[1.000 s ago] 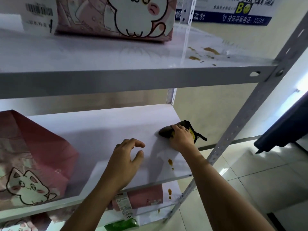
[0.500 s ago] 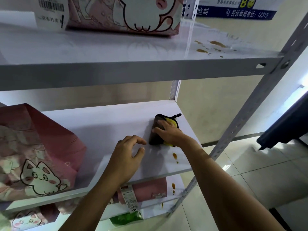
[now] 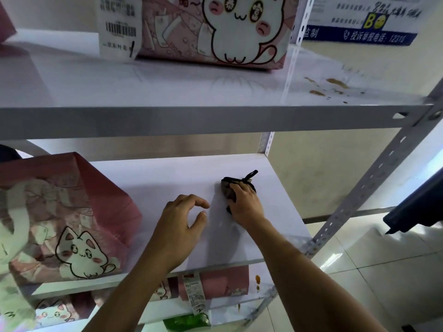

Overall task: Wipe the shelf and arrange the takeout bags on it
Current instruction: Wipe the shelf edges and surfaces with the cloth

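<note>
A white metal shelf has its middle board (image 3: 182,178) in front of me. My right hand (image 3: 245,202) presses a dark cloth (image 3: 227,188) with a loop strap onto this board, right of centre. My left hand (image 3: 179,224) rests on the board beside it, fingers loosely curled and holding nothing. A pink takeout bag with a cat print (image 3: 62,219) stands on the left of the middle board. Another pink cat bag (image 3: 215,32) sits on the top board (image 3: 167,92).
Brown spill stains (image 3: 335,83) mark the right end of the top board. The lower board holds another pink bag (image 3: 215,283), a green packet (image 3: 187,322) and brown drips (image 3: 257,280). A slotted grey upright (image 3: 374,173) stands at the right, tiled floor (image 3: 383,271) beyond.
My right hand has slid the cloth from the board's right end toward the middle. The brown spots near the front edge are gone. My left hand stays put.
</note>
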Tool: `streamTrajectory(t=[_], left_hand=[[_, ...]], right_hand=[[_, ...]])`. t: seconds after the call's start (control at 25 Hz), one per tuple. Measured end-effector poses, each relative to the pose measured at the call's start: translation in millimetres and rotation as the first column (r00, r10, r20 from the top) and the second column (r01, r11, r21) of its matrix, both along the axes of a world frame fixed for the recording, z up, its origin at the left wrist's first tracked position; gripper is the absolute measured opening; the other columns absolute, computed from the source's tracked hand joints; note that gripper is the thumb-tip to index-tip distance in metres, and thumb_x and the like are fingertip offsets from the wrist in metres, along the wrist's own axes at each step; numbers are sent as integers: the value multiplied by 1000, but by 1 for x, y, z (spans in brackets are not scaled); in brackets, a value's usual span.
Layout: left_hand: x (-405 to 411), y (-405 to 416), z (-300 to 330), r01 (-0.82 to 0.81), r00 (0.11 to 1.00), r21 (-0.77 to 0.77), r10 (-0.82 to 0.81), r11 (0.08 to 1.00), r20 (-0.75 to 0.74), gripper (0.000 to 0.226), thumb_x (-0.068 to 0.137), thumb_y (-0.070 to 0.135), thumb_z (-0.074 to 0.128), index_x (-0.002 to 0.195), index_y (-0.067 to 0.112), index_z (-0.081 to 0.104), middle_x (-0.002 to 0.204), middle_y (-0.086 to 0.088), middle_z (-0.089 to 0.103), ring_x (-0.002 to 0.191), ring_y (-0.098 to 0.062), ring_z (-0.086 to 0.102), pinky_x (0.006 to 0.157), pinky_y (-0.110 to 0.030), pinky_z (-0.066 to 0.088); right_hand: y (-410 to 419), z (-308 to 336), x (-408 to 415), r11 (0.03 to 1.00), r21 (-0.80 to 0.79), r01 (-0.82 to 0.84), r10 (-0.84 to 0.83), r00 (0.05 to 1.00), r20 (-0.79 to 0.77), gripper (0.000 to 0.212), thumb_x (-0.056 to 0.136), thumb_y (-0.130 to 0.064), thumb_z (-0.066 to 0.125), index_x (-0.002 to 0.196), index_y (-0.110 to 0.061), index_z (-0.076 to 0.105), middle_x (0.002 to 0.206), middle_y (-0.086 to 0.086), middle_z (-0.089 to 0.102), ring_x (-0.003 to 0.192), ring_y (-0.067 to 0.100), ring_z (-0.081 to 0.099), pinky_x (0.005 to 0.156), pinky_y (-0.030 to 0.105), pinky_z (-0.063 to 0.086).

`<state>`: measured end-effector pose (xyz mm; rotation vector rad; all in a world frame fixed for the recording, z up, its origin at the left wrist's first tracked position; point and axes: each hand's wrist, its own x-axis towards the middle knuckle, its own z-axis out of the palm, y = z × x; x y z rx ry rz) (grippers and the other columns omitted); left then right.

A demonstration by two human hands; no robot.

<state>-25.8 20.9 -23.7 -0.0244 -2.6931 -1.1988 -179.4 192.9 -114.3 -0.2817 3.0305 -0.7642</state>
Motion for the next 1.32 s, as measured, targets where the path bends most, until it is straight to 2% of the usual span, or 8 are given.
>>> streamTrajectory(t=[0.16, 0.32, 0.44, 0.56, 0.72, 0.92, 1.12, 1.32], left_hand=[[10, 5, 45, 83, 995, 35, -81, 996, -55, 14, 98, 28, 55, 106, 38, 62, 113, 28, 56, 112, 7, 47, 91, -18, 39], [24, 17, 103, 188, 969, -6, -187, 982, -163, 15, 97, 38, 52, 109, 39, 62, 112, 28, 59, 110, 6, 51, 87, -9, 38], [42, 30, 141, 285, 913, -101, -302, 953, -276, 16, 97, 41, 52, 109, 40, 61, 108, 28, 61, 109, 8, 52, 83, -1, 40], [65, 31, 178, 354, 799, -155, -384, 922, -462, 21, 95, 43, 49, 108, 37, 64, 105, 26, 63, 106, -2, 60, 86, -7, 44], [65, 23, 220, 171, 688, -345, -363, 923, -628, 36, 98, 41, 37, 121, 30, 61, 116, 16, 61, 109, -3, 52, 89, -14, 39], [45, 23, 208, -37, 791, -574, -327, 818, -517, 49, 98, 40, 29, 131, 22, 59, 132, 2, 62, 120, -19, 56, 101, -40, 42], [51, 29, 185, -126, 825, -602, -254, 789, -505, 57, 96, 43, 28, 137, 17, 59, 139, -4, 61, 128, -22, 57, 110, -43, 39], [46, 43, 186, -192, 875, -644, -168, 740, -453, 66, 93, 48, 22, 145, 18, 49, 146, -3, 55, 135, -22, 50, 113, -42, 33]], right_hand=[[8, 15, 24, 992, -113, -64, 53, 994, -97, 50, 92, -13, 59, 140, -24, 55, 142, 4, 55, 130, 30, 50, 107, 39, 43], [15, 54, 64, 944, -301, -137, 52, 960, -275, 54, 94, -10, 57, 142, -34, 52, 145, -11, 51, 131, 14, 50, 106, 36, 47], [25, 96, 98, 913, -359, -192, 68, 941, -332, 45, 96, -11, 58, 138, -26, 55, 140, -6, 57, 130, 14, 53, 107, 40, 47], [35, 127, 133, 876, -443, -189, 24, 936, -352, 44, 98, -8, 58, 135, -31, 57, 136, -10, 59, 122, 11, 59, 101, 37, 52], [50, 143, 177, 893, -419, -162, -13, 923, -384, 62, 97, -2, 56, 140, -45, 52, 146, -29, 45, 134, 2, 48, 110, 32, 45], [64, 150, 243, 865, -459, -204, -83, 843, -531, 64, 88, 7, 53, 137, -32, 59, 151, -15, 49, 140, 11, 47, 111, 34, 43], [84, 195, 285, 856, -465, -225, -215, 664, -716, 68, 85, 3, 57, 139, -39, 55, 149, -11, 52, 139, 13, 49, 110, 20, 40], [100, 261, 273, 856, -456, -243, -214, 636, -741, 59, 93, 0, 55, 143, -31, 52, 148, -10, 50, 138, 5, 46, 112, 21, 40]])
